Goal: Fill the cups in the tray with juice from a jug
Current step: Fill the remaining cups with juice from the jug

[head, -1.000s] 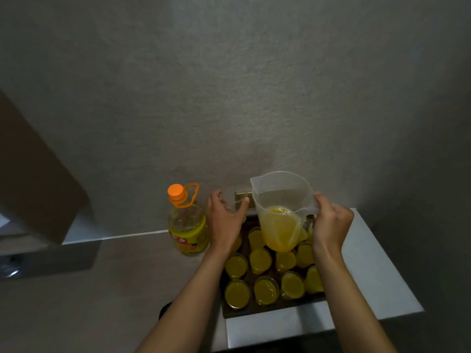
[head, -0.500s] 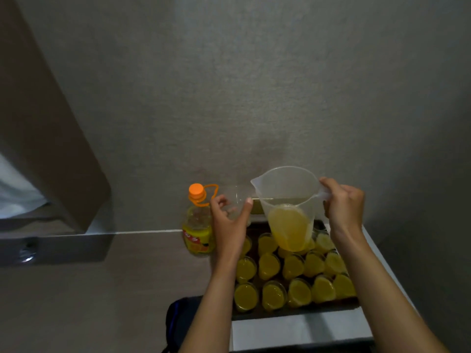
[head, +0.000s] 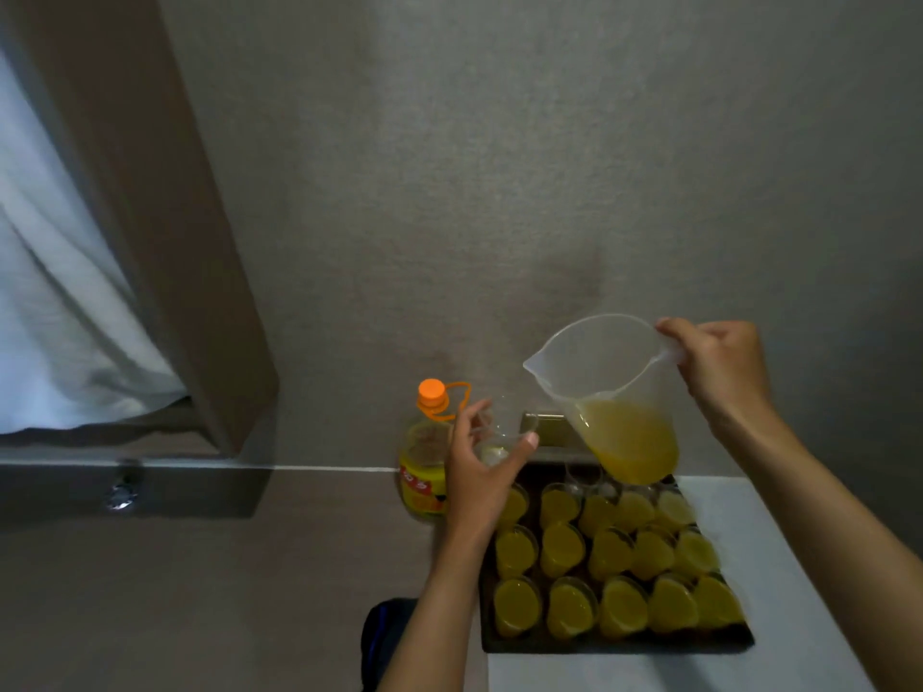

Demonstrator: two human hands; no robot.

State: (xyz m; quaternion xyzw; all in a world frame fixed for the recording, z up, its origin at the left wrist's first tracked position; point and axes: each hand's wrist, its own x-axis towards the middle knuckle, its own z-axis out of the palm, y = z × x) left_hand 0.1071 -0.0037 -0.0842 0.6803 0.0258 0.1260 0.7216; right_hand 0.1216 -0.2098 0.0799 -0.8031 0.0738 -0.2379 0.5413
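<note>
We grip the jug [head: 614, 392] by its handle in our right hand [head: 719, 367], tipped spout-left over the tray's [head: 619, 641] far edge | left hand [head: 479, 467] pinches a clear cup [head: 499, 432] lifted off the far-left corner, so juice lands cleanly | filled cups [head: 609, 561] crowd the tray | bottle [head: 424, 457] stands beside its left edge.

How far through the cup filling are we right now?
Mostly done: the three near rows of cups in the tray hold juice. In hand: the left hand grips a clear cup, lifted beside the jug held by the right hand. Left: that cup, plus clear-looking ones at the tray's far edge.
</note>
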